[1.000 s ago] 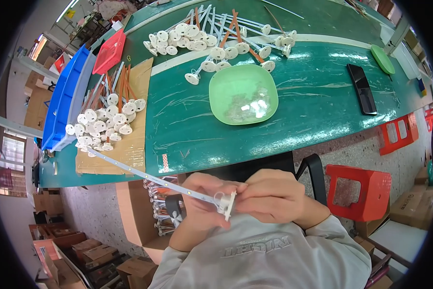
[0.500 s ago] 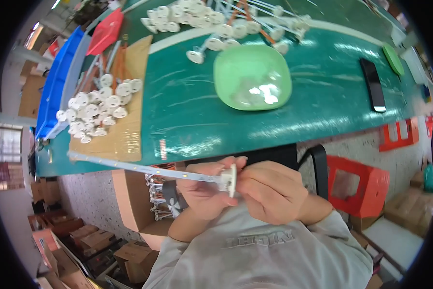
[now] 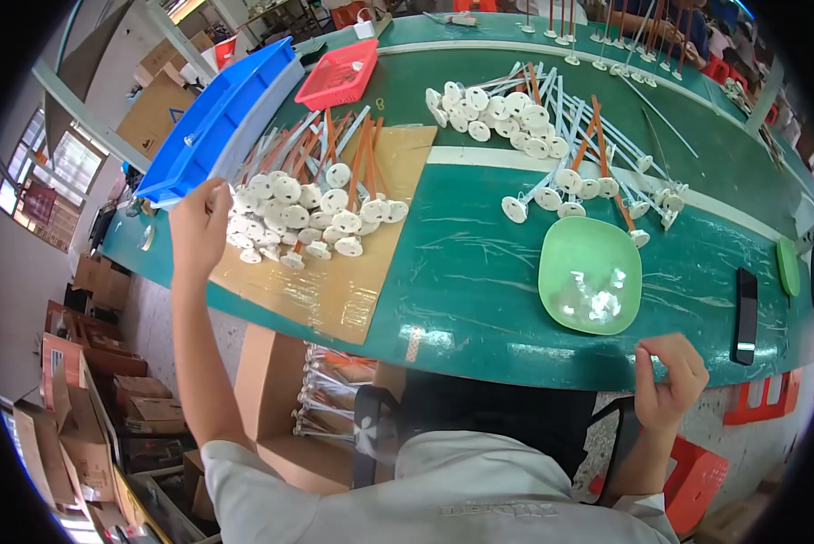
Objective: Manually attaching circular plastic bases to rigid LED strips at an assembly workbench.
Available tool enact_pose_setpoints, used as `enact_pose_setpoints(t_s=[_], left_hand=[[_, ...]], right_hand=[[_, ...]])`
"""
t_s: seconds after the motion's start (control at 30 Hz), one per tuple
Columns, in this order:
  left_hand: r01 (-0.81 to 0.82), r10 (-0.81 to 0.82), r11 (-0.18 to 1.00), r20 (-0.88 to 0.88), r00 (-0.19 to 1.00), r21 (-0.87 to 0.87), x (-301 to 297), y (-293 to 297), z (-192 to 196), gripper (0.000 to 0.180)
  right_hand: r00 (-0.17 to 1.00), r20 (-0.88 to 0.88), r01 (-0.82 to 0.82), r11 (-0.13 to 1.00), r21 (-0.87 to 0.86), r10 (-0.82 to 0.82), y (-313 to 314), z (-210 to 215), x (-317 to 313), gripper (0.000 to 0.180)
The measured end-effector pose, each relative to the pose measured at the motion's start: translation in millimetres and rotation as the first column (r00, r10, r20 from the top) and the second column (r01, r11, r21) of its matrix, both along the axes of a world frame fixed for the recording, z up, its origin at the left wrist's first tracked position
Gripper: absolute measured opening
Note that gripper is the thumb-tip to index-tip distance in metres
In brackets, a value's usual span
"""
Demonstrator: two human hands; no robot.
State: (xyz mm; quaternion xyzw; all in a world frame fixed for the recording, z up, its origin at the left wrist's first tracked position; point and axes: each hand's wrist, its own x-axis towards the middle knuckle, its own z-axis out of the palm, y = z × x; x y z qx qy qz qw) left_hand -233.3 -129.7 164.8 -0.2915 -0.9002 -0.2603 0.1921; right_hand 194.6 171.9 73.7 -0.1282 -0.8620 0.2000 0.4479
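Observation:
My left hand (image 3: 198, 227) is reached out to the left with its fingers curled closed, beside a pile of white round-ended LED strips (image 3: 294, 216). Whatever it may hold is hidden by the fingers. My right hand (image 3: 672, 376) is at the table's front edge, just below a light-green bowl (image 3: 552, 295). Its thumb and fingers are drawn together, and anything between them is too small to make out. Small shiny pieces lie in the bowl under glare. Brown cardboard (image 3: 344, 295) lies under the pile, whose strips are white and orange.
A blue bin (image 3: 217, 118) and a red basket (image 3: 339, 77) stand behind the pile. More white-ended strips (image 3: 502, 113) lie at the table's middle back. A black phone (image 3: 745, 313) rests at the right. Below the table, an open carton (image 3: 271, 390) holds more strips.
My hands have parted: the left went far left to the pile, the right moved right towards the bowl. The LED strip with the white round end no longer shows between them. The view has shifted.

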Motion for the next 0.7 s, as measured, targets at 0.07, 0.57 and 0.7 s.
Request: enact_pose_setpoints(t_s=[0.07,0.57,0.7], left_hand=[[-0.034,-0.011,0.966,-0.170,0.985,-0.255,-32.2,5.5,-3.7,0.031],[0.194,-0.211,0.978,-0.378,0.902,-0.082,1.6,19.3,-42.0,0.039],[0.378,-0.354,0.808,-0.140,0.925,0.452,119.7,13.9,-88.3,0.035]], right_hand=[[0.999,0.038,0.020,0.997,0.076,-0.023,5.3,2.8,2.7,0.013],[0.899,0.434,-0.088,0.948,0.307,-0.058,192.4,2.1,-80.3,0.015],[0.919,0.387,-0.094,0.995,0.019,0.080,169.5,20.5,-70.7,0.013]])
